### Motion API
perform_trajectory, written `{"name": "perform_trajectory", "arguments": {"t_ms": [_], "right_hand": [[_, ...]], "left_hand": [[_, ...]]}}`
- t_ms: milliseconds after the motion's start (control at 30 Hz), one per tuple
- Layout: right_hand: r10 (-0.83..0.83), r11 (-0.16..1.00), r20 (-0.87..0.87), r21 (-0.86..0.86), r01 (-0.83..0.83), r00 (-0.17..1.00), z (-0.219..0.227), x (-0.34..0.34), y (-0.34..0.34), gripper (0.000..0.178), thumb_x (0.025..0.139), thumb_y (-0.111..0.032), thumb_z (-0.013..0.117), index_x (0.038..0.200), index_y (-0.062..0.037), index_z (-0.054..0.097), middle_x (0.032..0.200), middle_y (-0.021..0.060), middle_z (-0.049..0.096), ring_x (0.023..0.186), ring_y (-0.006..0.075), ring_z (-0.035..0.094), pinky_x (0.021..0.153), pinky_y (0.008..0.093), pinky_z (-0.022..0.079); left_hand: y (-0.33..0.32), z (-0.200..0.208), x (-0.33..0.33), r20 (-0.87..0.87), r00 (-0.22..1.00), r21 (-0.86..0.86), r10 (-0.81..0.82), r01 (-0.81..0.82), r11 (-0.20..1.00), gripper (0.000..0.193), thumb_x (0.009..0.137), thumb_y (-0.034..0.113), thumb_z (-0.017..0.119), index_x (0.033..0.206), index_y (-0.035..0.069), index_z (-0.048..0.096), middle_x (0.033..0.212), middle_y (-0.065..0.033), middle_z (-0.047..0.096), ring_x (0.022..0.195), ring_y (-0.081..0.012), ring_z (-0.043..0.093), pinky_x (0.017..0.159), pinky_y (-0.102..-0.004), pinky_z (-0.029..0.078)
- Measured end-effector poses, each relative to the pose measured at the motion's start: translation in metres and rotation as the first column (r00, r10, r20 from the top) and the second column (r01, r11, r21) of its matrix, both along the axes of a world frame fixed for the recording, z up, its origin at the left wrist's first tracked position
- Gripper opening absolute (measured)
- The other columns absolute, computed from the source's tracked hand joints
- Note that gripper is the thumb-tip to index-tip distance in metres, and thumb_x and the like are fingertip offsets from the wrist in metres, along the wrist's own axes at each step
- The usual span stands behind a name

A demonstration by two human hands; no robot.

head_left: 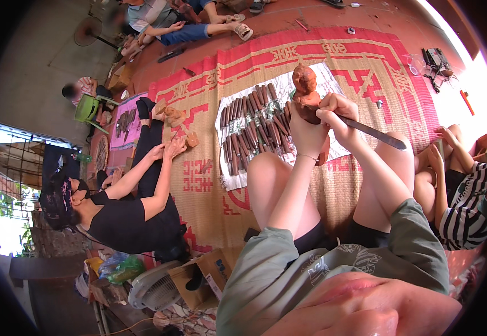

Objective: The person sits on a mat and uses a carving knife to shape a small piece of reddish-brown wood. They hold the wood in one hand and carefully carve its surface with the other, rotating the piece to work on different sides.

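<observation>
Left hand (307,124): wrapped against lower part of carved wooden figure (305,84), fingertips largely hidden, spread cannot be told | Right hand (340,113): fingers curled inward, thumb pressed close, gripping metal-bladed tool (375,133), blade pointing rightward | Figure: held upright above cloth (233,180) bearing rows of dark-handled tools (248,140)

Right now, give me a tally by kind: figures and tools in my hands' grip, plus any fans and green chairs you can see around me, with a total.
Figure in grip: 1
Tool in grip: 1
Fans: 2
Green chair: 1
Total: 5
</observation>
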State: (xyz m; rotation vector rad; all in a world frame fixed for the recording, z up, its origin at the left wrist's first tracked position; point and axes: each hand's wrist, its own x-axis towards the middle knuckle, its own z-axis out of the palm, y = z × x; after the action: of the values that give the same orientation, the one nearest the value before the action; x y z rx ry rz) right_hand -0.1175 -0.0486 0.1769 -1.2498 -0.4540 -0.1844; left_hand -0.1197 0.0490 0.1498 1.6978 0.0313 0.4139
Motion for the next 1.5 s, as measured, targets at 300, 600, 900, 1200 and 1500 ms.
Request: {"name": "perform_trajectory", "arguments": {"t_ms": [300,600,900,1200,1500], "right_hand": [[-0.017,1.000,0.021,-0.015,0.017,1.000,-0.001,0.003,0.000,0.021,0.076,0.003,0.057,0.062,-0.0015,0.041,0.066,0.0043,0.050,0.055,0.0066,0.044,0.049,0.0213,0.036],[-0.061,0.998,-0.042,0.009,0.061,0.997,0.006,0.000,0.006,0.024,0.076,0.002,0.057,0.062,-0.0026,0.039,0.063,0.0046,0.051,0.056,0.0066,0.044,0.050,0.0208,0.036],[-0.059,0.996,-0.031,0.062,0.061,0.998,0.006,0.002,0.005,0.022,0.077,0.001,0.058,0.063,-0.0028,0.042,0.064,0.0044,0.052,0.054,0.0061,0.047,0.048,0.0204,0.038],[-0.077,0.992,0.126,-0.093,0.089,0.989,-0.003,0.002,0.003,0.024,0.075,0.002,0.057,0.061,-0.0027,0.038,0.064,0.0043,0.050,0.055,0.0056,0.044,0.048,0.0207,0.035],[-0.096,0.995,0.003,-0.021,0.096,0.995,0.003,0.002,0.004,0.022,0.077,0.002,0.057,0.063,-0.0019,0.041,0.062,0.0033,0.049,0.056,0.0058,0.043,0.050,0.0215,0.036]], "left_hand": [[0.000,0.002,0.000,0.030,0.999,0.012,0.009,-0.010,1.000,0.051,0.058,0.018,0.074,0.099,0.003,0.046,0.087,-0.0144,0.062,0.079,-0.0297,0.062,0.067,-0.0349,0.048],[0.000,0.002,0.002,0.078,0.997,-0.011,0.008,-0.007,1.000,0.049,0.059,0.018,0.074,0.095,0.002,0.044,0.085,-0.0136,0.060,0.079,-0.0262,0.061,0.067,-0.0342,0.048],[-0.002,0.001,0.001,0.037,0.999,-0.029,0.002,-0.001,1.000,0.050,0.059,0.017,0.074,0.096,0.002,0.044,0.084,-0.0132,0.060,0.077,-0.0260,0.061,0.067,-0.0340,0.048],[-0.002,-0.004,0.002,-0.022,1.000,-0.027,0.015,-0.016,1.000,0.052,0.060,0.023,0.072,0.100,0.002,0.046,0.085,-0.0150,0.061,0.078,-0.0306,0.062,0.066,-0.0367,0.048],[-0.004,0.011,-0.001,0.004,1.000,-0.046,-0.001,0.001,0.999,0.052,0.060,0.022,0.073,0.100,0.002,0.045,0.083,-0.0134,0.061,0.077,-0.0296,0.062,0.066,-0.0358,0.048]]}}
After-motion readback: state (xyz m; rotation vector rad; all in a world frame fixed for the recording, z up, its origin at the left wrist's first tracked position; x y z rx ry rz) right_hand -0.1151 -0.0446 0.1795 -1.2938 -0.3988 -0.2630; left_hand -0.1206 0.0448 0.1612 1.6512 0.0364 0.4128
